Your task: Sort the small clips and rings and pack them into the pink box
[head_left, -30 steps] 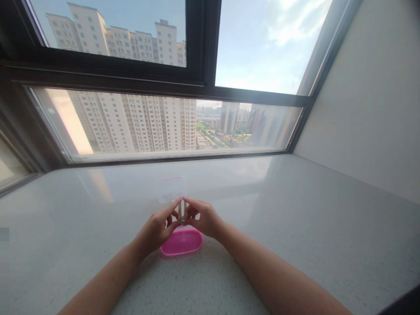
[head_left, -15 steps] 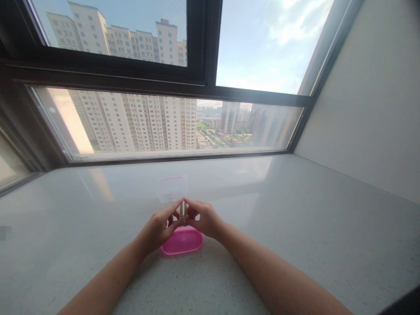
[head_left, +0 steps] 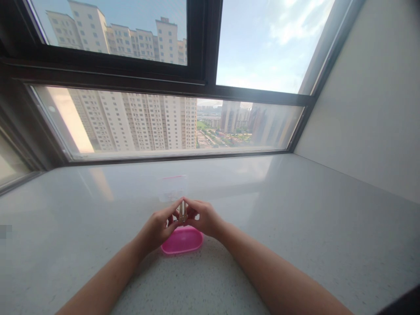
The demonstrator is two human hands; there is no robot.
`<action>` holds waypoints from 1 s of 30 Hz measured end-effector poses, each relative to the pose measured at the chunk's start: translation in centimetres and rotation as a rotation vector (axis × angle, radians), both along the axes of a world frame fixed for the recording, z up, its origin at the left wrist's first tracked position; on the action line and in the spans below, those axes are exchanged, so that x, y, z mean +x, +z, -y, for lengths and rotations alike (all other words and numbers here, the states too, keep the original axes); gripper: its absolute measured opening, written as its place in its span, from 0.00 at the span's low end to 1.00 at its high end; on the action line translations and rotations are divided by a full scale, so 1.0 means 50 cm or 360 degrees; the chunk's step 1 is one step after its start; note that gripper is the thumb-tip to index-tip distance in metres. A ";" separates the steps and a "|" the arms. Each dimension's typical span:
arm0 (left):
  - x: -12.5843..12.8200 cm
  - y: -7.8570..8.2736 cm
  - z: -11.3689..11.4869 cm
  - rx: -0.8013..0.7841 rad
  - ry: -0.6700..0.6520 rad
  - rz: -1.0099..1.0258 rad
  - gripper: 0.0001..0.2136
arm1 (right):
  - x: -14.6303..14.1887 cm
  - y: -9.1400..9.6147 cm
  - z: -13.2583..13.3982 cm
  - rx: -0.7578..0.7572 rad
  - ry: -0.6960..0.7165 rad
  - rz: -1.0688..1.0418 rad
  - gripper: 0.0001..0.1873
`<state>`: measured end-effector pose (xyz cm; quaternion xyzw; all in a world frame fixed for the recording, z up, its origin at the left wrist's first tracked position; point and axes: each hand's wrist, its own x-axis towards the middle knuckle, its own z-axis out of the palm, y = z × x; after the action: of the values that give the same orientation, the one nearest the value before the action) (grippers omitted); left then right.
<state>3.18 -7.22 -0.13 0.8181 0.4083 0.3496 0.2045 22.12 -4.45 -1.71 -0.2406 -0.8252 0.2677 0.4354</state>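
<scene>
Both my hands meet over the pale stone sill, pinching a small clear upright piece between their fingertips. My left hand grips it from the left and my right hand from the right. Just under the hands lies a pink oval lid, flat on the sill. Behind the hands stands a clear plastic container with a thin pink line along its top edge. I cannot make out what the small clear piece is.
A wide dark-framed window runs along the far edge of the sill, with tower blocks outside. A plain wall closes the right side.
</scene>
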 end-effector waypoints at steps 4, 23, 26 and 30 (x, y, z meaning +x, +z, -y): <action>0.001 0.003 0.001 0.0004 -0.0004 -0.0001 0.29 | 0.000 0.005 0.003 -0.0028 0.0014 0.0003 0.32; -0.001 0.005 -0.001 -0.0004 -0.0023 0.0008 0.27 | 0.002 0.024 0.015 -0.0065 -0.0045 0.0089 0.28; 0.001 0.008 0.001 -0.0034 0.0005 0.0008 0.26 | 0.002 0.025 0.016 -0.0058 -0.0044 0.0096 0.28; 0.003 0.010 0.002 -0.0046 0.0018 0.0014 0.27 | 0.003 0.019 0.012 -0.0039 -0.0035 0.0072 0.31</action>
<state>3.30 -7.31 0.38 0.8112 0.4170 0.3484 0.2163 22.28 -5.03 -0.78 -0.2610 -0.8288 0.2675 0.4164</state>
